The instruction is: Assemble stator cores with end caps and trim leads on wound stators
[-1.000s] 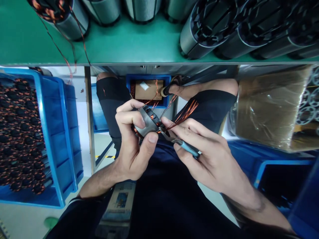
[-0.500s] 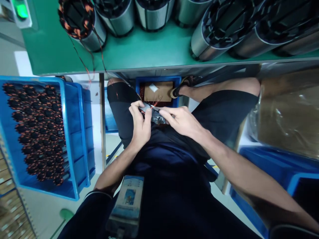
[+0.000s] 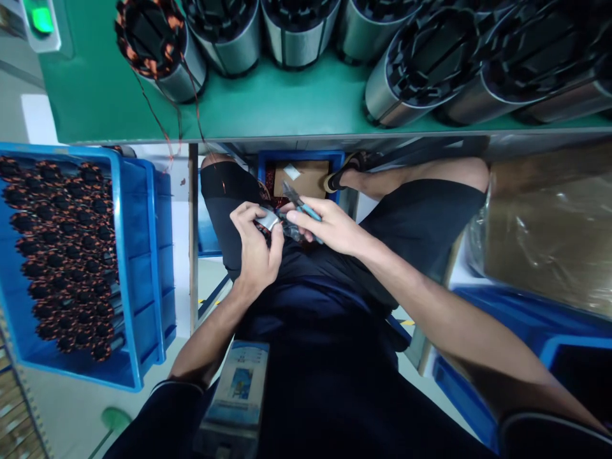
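My left hand (image 3: 254, 245) is closed around a small silver stator (image 3: 268, 219), held low over my lap, with the thumb along its near end. Wire nippers (image 3: 306, 208) with blue handles lie in my right hand (image 3: 332, 224), their dark jaws pointing up and to the left. A crumpled, shiny, clear-looking piece (image 3: 291, 231) shows between the two hands; I cannot make out exactly what it is. The right fingertips are close to the stator's end, partly hidden behind the nippers.
Several large stators (image 3: 425, 64) line the green bench (image 3: 287, 108) ahead, one with copper windings (image 3: 150, 38) and hanging wires. A blue crate (image 3: 138, 274) full of small wound stators stands left. Below the bench sits a blue bin (image 3: 301, 155) with cardboard. A plastic-wrapped carton (image 3: 549, 229) is at right.
The nippers have come up into clear view in my right hand, jaws raised. Copper wire ends that stuck up above the stator no longer show. My left hand has shifted slightly left.
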The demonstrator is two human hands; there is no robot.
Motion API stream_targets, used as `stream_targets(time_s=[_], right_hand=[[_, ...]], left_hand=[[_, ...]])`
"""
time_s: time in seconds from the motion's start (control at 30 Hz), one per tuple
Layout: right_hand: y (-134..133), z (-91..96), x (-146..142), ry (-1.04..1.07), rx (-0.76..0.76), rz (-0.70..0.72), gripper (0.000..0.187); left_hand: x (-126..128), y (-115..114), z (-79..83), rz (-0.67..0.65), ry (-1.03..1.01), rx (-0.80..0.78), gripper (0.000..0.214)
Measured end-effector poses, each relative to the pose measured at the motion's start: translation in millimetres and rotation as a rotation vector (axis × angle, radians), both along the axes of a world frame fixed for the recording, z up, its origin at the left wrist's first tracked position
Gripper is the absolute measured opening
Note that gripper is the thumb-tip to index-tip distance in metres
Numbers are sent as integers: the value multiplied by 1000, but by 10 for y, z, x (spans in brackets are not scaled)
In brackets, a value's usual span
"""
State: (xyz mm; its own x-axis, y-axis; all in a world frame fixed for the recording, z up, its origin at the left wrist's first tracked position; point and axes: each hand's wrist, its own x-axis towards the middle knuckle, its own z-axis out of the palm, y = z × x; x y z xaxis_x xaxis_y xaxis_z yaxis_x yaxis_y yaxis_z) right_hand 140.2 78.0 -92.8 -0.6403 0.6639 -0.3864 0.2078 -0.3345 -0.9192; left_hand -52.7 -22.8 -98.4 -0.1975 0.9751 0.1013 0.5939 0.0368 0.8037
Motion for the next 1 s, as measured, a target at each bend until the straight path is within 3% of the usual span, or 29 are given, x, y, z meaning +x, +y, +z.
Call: stream_targets(time_s=[0.13,0.2,0.23,0.3,0.4,0.5,0.6,0.73,1.0], right_hand=[[-119,340,77,166,-44,52,49],[-138,481,165,252,21,57,46],[-138,543,214,286,84,61,43],[-134,650,301,338,243,79,32],[-157,802,387,358,454,116,17],[-242,987,464,228,554,118,13],[-357,1189,595,12,601,103,34],[-480,1323,783,-212,676,129,50],[-534,1345,796,-217,734,120,51]], left_hand=[[-27,-11,255,-201,96,300,53],[-35,-22,403,-201,-77,331,78],[-38,-34,489,-201,-249,262,89],[-34,-71,680,-268,-676,-43,96],[11,-124,939,-307,-1169,-467,66],[87,-126,1061,-237,-1343,-509,45],[134,-102,1053,-229,-1327,-458,44],[117,-116,1025,-262,-1096,-392,52],[128,-138,1112,-342,-941,-358,57]])
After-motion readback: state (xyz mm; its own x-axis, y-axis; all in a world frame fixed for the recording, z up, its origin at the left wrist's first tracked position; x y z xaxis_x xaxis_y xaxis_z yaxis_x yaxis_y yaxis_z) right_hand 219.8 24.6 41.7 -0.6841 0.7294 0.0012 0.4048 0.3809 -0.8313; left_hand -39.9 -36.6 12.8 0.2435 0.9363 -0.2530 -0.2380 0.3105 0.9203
